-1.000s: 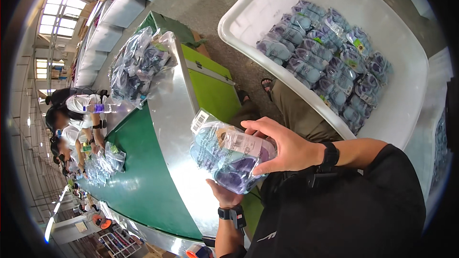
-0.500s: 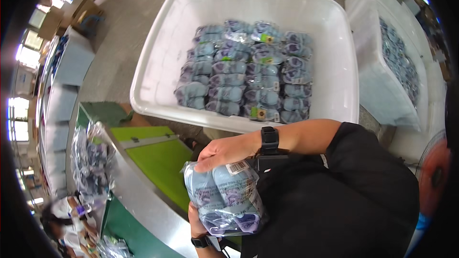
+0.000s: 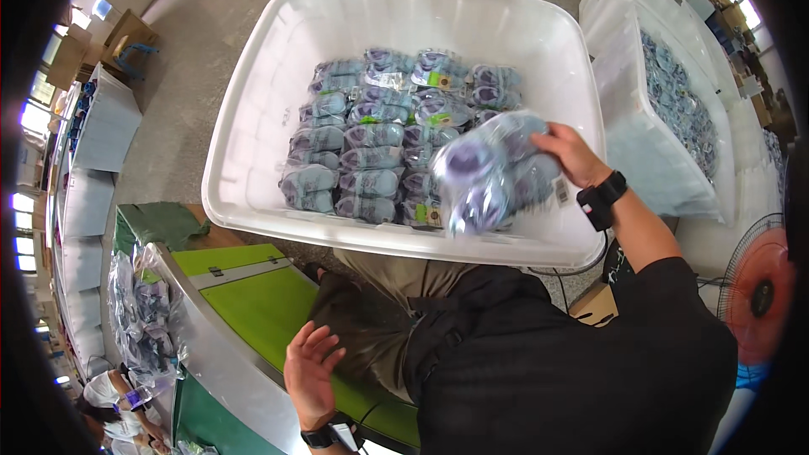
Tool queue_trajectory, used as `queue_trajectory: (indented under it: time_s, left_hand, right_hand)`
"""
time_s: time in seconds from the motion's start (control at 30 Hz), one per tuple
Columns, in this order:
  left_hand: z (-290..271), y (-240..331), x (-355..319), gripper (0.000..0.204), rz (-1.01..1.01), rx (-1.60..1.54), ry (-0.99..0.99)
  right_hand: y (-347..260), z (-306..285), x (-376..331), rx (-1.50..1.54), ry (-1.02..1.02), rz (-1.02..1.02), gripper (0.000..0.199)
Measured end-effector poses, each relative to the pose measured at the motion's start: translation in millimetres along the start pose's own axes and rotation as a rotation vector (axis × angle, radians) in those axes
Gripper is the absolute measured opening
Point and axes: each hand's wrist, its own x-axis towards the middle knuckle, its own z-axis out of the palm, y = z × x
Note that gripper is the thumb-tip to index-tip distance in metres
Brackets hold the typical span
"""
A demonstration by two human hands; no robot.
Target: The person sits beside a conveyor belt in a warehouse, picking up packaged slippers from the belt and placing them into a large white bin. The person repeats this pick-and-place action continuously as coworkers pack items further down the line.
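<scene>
The right hand (image 3: 571, 154) grips a clear bag of shoes (image 3: 493, 173) by its far edge, so the blurred bag hangs just to that hand's left, over the near right corner of the white bin (image 3: 253, 109) and above the rows of packed bags (image 3: 371, 147) inside. The left hand (image 3: 309, 371) holds nothing, its fingers spread wide, well apart from the bag and down beside the green conveyor (image 3: 253, 303).
</scene>
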Motion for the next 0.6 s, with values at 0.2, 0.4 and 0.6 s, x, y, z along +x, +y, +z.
queue_trajectory:
  time_s: [0.2,0.4,0.6]
  left_hand:
    - [-39,3,-31,0.052,0.016,-0.060,0.199]
    - [-71,3,-63,0.052,0.034,-0.002,0.292]
    - [-108,-17,-105,0.052,0.041,0.003,0.486]
  right_hand:
    - [96,-105,48,-0.007,0.280,0.048,0.035]
    - [173,-154,103,-0.212,0.640,0.331,0.053]
    - [115,-49,103,0.031,0.324,0.182,0.046]
